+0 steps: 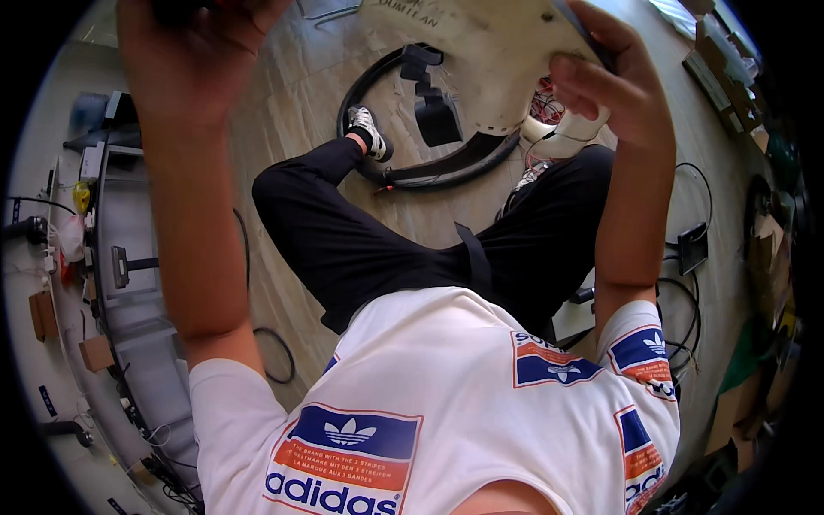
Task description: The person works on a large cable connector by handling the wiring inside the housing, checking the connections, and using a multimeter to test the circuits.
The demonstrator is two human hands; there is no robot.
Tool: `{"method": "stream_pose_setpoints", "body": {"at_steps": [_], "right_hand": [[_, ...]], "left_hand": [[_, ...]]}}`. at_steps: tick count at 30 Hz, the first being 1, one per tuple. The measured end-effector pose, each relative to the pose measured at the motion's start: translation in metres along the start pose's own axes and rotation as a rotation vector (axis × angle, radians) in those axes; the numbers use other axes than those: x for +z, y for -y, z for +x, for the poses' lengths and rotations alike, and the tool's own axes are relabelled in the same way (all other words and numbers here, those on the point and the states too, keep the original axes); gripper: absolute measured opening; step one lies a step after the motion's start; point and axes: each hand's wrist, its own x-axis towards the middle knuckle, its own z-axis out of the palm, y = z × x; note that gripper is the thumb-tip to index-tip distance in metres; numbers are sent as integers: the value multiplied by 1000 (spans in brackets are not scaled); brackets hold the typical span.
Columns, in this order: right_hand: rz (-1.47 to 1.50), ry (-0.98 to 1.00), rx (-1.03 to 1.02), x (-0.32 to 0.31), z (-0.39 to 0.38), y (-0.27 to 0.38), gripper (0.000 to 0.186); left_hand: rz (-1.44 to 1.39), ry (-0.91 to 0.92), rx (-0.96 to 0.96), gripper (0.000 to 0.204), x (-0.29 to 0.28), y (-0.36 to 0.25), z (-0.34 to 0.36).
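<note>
Right hand (605,77) curled over the edge of a white curved panel (489,60), raised in front above the knees; left hand (193,51) closed around something dark at the top rim, hardly visible. Best kept steady with both grips firm. Below: black hoop (446,167) on the wooden floor (292,103), cables (687,300) right, grey rack (129,283) left.

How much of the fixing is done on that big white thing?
Done: cannot tell. In hand: the right hand grips the edge of the white panel, with red wires showing beneath; the left hand is raised on something dark. Left: a black curved strip lies loose on the floor.
</note>
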Motion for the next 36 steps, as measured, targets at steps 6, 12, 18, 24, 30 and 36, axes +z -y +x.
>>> {"method": "stream_pose_setpoints", "body": {"at_steps": [6,12,18,24,30,36], "right_hand": [[-56,213,-153,-1,25,34,52],[-283,190,-55,-8,34,34,61],[-554,377,80,-28,55,-25,68],[-681,412,74,-26,54,-63,69],[-718,443,-106,-27,53,-74,67],[-732,600,23,6,55,-57,66]], "left_hand": [[639,385,165,55,-24,-53,4],[-121,39,-203,66,-36,-51,-42],[87,-267,-502,74,-56,-21,-114],[300,-322,-713,88,-61,13,-151],[699,-101,-785,68,-52,-12,-137],[1136,37,-989,61,-18,-36,-154]]}}
